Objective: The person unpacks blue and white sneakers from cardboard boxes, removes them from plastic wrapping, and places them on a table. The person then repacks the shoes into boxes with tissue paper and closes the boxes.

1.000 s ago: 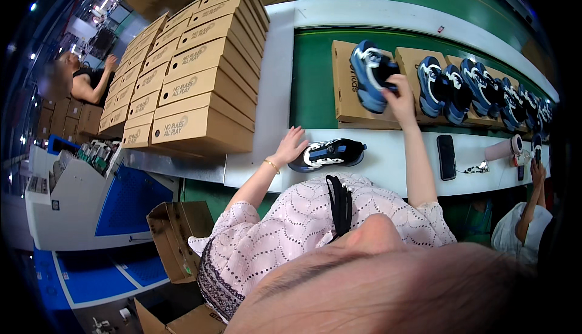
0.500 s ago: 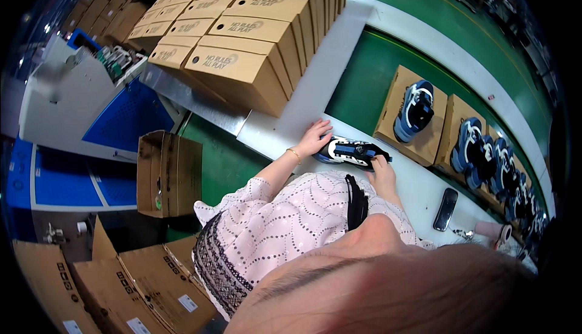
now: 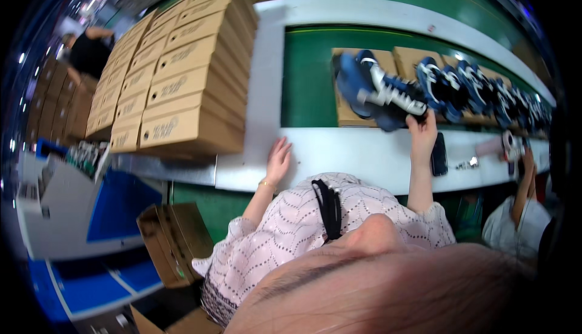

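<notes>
Resting on the worktop [image 3: 336,155], the left hand [image 3: 278,162] is holding nothing; its fingers are lying nearly straight and slightly parted, pointing away from the body. The right hand [image 3: 423,129] is reaching out over the worktop's far edge, its forearm running almost straight from the body, just left of the phone [image 3: 439,155]. Its thumb and fingers are closing narrowly on the near end of a shoe [image 3: 397,96]. From that grip the shoe is extending away and to the left, its long axis slanting, its white laces showing. The right hand is alone in touching it; the left is lying well apart, nearer the body. Behind the shoe, the near box [image 3: 347,116] is sitting beyond the worktop; blur is hiding whether they are touching, or whether another shoe is lying there. Farther right, a row of shoes [image 3: 429,85] is standing on boxes.
</notes>
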Available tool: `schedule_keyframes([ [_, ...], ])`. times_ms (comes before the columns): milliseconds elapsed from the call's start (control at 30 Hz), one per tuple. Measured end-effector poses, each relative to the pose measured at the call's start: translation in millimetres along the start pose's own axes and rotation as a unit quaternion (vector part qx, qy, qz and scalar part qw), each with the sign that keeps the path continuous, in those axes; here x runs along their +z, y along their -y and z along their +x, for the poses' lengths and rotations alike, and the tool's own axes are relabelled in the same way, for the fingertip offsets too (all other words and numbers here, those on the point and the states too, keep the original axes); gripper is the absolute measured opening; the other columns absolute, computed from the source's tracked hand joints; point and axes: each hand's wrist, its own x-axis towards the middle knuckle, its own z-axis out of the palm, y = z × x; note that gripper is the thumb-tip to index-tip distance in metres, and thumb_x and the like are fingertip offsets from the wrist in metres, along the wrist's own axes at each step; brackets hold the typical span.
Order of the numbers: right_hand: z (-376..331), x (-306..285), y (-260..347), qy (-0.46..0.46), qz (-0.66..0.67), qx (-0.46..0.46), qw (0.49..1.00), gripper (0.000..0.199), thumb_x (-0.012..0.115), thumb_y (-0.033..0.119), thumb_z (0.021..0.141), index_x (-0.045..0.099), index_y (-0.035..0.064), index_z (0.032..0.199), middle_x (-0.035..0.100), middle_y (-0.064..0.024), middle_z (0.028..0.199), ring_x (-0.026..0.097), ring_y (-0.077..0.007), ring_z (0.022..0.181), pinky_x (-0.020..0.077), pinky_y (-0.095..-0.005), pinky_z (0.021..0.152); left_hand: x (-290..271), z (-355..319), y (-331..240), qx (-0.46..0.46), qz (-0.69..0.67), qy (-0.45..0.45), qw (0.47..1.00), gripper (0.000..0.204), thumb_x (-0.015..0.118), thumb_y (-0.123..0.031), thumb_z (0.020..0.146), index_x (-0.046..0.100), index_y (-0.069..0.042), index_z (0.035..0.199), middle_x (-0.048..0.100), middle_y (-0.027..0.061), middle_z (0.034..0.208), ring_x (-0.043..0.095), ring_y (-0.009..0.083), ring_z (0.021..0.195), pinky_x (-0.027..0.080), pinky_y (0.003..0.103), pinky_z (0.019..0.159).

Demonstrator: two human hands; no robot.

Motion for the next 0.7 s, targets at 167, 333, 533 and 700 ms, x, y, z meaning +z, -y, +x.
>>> schedule_keyframes([
  [167, 48.1, -28.1, -55.2, -0.155, -0.209, -0.160, 0.952, 0.031, 0.067, 0.008, 0.078, 0.051, 0.0006, 0.103, 0.055, -0.0099, 0.094, 0.056, -0.0205, 0.085, 0.0459, -0.0287, 0.074, 14.4, -3.6, -12.9, 0.057, 0.143, -0.039, 0.987, 0.043, 0.052, -0.015, 0.079, 0.054, -0.016, 0.122, 0.035, 0.0079, 0.141, 0.030, 0.0334, 0.130, 0.022, 0.046, 0.107],
  [333, 49.8, -13.6, -107.4, -0.020, -0.442, -0.065, 0.894, 0.040, 0.066, 0.010, 0.075, 0.048, 0.0046, 0.111, 0.048, -0.0141, 0.108, 0.055, -0.0345, 0.093, 0.0468, -0.0408, 0.074, 14.4, 12.4, 0.3, 0.067, 0.139, -0.008, 0.988, 0.044, 0.054, -0.016, 0.082, 0.050, -0.013, 0.125, 0.034, 0.0095, 0.141, 0.029, 0.0334, 0.131, 0.020, 0.047, 0.107],
  [533, 56.5, 6.8, -68.7, -0.038, -0.336, -0.120, 0.933, 0.024, 0.062, 0.008, 0.079, 0.055, 0.0085, 0.102, 0.051, -0.0082, 0.103, 0.058, -0.0279, 0.081, 0.0482, -0.0353, 0.065, -10.4, 61.5, 23.4, 0.051, 0.128, -0.050, 0.989, 0.048, 0.052, -0.016, 0.084, 0.042, -0.010, 0.130, 0.035, 0.0110, 0.141, 0.027, 0.0300, 0.132, 0.019, 0.046, 0.108],
  [700, 72.6, 36.2, -41.1, 0.089, -0.262, -0.154, 0.948, 0.007, 0.058, 0.006, 0.082, 0.058, 0.0062, 0.089, 0.057, -0.0079, 0.083, 0.057, -0.0231, 0.059, 0.0451, -0.0295, 0.055, -30.2, 122.1, 45.3, -0.024, 0.177, -0.079, 0.981, 0.050, 0.052, -0.017, 0.083, 0.040, -0.008, 0.131, 0.032, 0.0100, 0.142, 0.024, 0.0286, 0.133, 0.019, 0.045, 0.108],
])
